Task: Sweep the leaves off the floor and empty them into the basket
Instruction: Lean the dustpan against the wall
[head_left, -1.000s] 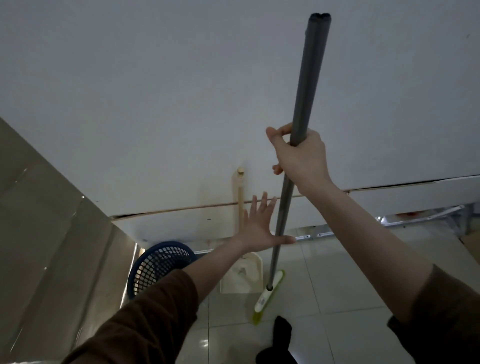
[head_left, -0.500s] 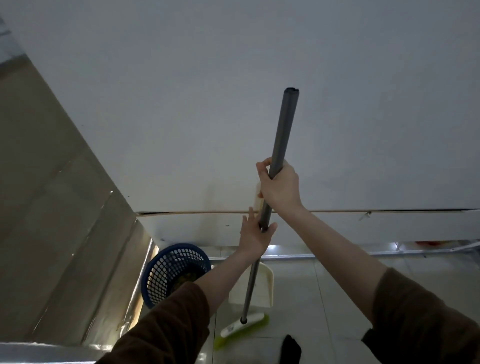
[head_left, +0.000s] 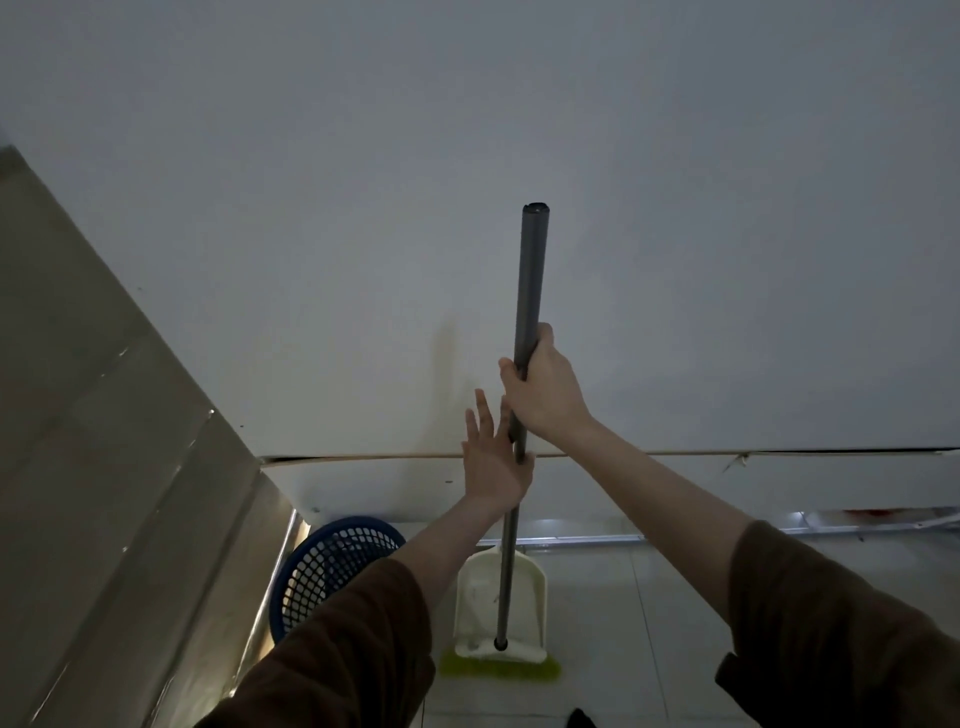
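I see one broom (head_left: 527, 291) upright: right hand (head_left: 543, 395) curled around its handle, left hand (head_left: 491, 462) flat, fingers straight, against it below. One dustpan (head_left: 530, 597) just behind, one blue basket (head_left: 322, 566) left.

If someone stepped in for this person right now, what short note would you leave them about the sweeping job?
Hands: the right hand grips the broom by its handle; the left hand is open, palm against the handle just below.
Things: the broom is upright, bristles on the floor. The dustpan stands just behind them; the blue basket is in the corner to its left.
Done: cannot tell. No leaves show on the visible floor, and the basket's inside is too dark.
Left: look for leaves, sweep them into the dustpan, empty it into the basket.
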